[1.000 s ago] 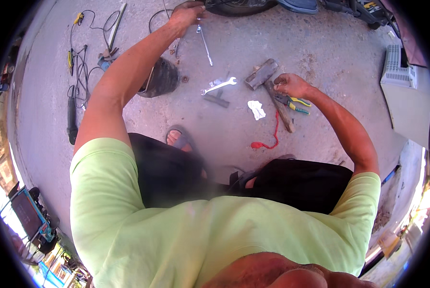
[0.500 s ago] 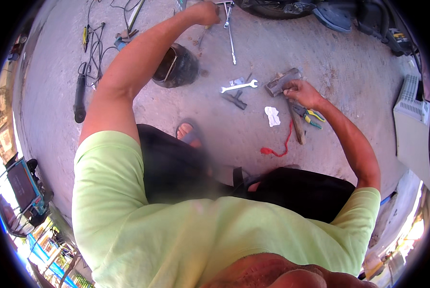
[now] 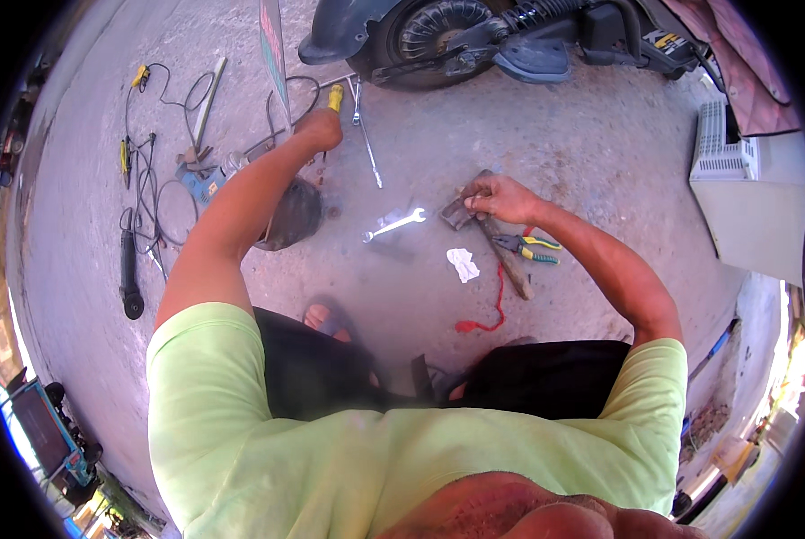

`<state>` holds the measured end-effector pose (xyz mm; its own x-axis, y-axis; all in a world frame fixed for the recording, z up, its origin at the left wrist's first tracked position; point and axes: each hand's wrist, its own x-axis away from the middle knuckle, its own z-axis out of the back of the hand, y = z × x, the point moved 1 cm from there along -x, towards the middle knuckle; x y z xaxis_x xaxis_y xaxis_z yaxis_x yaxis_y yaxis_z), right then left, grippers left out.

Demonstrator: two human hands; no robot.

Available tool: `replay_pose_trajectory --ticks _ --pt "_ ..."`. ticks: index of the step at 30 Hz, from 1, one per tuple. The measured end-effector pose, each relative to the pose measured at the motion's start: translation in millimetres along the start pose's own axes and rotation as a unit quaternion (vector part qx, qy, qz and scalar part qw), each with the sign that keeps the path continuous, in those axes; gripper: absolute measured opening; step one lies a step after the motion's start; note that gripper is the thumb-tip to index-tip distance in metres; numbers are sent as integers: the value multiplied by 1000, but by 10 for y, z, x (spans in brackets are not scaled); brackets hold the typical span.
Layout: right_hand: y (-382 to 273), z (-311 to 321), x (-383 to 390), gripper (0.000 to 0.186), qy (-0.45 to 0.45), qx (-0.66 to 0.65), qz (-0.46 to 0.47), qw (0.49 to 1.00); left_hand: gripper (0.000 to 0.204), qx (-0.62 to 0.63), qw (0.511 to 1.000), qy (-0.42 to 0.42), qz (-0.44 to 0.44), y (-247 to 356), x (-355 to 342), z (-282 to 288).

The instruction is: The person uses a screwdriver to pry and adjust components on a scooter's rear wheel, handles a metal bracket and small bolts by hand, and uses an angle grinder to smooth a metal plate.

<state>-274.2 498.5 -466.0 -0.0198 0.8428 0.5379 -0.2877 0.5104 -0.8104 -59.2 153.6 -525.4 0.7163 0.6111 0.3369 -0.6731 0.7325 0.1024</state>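
My left hand [image 3: 317, 131] is closed around a yellow-handled tool [image 3: 335, 97]; a tall pale strip [image 3: 273, 58] rises from beside it, and I cannot tell if that is held. My right hand [image 3: 501, 198] grips the head of a sledgehammer [image 3: 456, 212], whose short wooden handle [image 3: 512, 274] lies on the ground. Beside that handle are yellow-green pliers [image 3: 539, 247], a red cord [image 3: 485, 325] and crumpled white paper [image 3: 463, 264]. A silver spanner [image 3: 393, 225] lies between my hands. A long socket tool [image 3: 369, 153] lies beyond it. A dark container [image 3: 292, 218] stands under my left forearm.
A motor scooter's rear wheel [image 3: 434, 40] is at the far edge. Cables, a blue power tool [image 3: 207, 182] and a long black tool [image 3: 129, 269] lie at left. A pale metal casing [image 3: 748, 220] stands at right, with a machine [image 3: 52, 436] at lower left.
My left hand has moved down and leftward and now shows a yellow handle. My right hand has come onto the hammer head. The view has shifted, showing more of the scooter.
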Motion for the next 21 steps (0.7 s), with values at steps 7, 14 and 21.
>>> replay_pose_trajectory --ticks 7,14,21 --pt "-138 214 -19 50 74 63 62 993 32 276 947 -148 67 794 584 901" --pt "-590 112 20 58 187 202 240 931 40 503 802 -318 -62 1427 1037 1198" --pt "-635 39 138 36 46 -220 12 974 33 782 527 -316 -104 1635 576 1187"
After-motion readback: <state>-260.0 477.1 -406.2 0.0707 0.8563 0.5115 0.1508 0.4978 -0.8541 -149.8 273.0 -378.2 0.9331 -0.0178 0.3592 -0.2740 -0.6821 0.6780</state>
